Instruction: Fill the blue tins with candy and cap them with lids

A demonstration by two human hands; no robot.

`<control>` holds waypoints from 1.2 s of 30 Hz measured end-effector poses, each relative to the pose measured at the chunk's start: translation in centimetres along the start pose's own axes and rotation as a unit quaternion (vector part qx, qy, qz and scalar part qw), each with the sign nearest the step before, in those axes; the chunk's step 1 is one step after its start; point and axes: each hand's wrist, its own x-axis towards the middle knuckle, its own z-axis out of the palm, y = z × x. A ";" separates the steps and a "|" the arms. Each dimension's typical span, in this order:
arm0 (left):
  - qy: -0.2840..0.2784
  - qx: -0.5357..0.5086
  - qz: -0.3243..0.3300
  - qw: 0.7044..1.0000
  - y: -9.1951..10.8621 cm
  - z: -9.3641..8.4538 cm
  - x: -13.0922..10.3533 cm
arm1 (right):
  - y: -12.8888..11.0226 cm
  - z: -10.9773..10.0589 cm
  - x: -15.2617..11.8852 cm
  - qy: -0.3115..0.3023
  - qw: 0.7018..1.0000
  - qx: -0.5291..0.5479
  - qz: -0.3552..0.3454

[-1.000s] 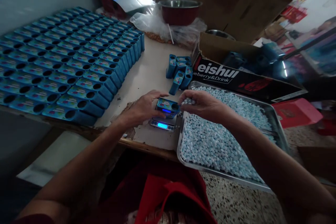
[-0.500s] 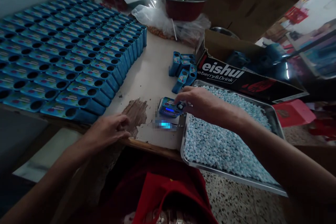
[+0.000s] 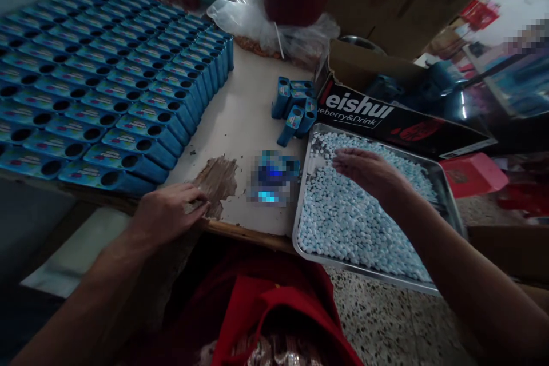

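Note:
Over the upper part of a metal tray of pale blue and white pellets is my right hand, its fingers stretched out and nothing seen in them. My left hand rests at the table's front edge beside a worn brown patch, fingers curled; whether they hold anything is hidden. Between my hands, left of the tray, a blue container lies on the table, partly covered by pixelation. Behind it stand several blue containers in a loose cluster.
Many blue containers with round holes stand in rows at the left. A black printed carton is behind the tray. A red bowl and a clear plastic bag are at the back. A pink-red box lies at the right.
My right hand has left the blue container and moved right, over the pellets, with its fingers now stretched. My left hand has barely moved. The view has shifted slightly.

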 end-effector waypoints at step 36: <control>0.211 -0.168 0.058 0.961 12.8 -3.8 10.8 | -1.0 7.2 -0.6 -0.148 0.951 -0.132 -0.237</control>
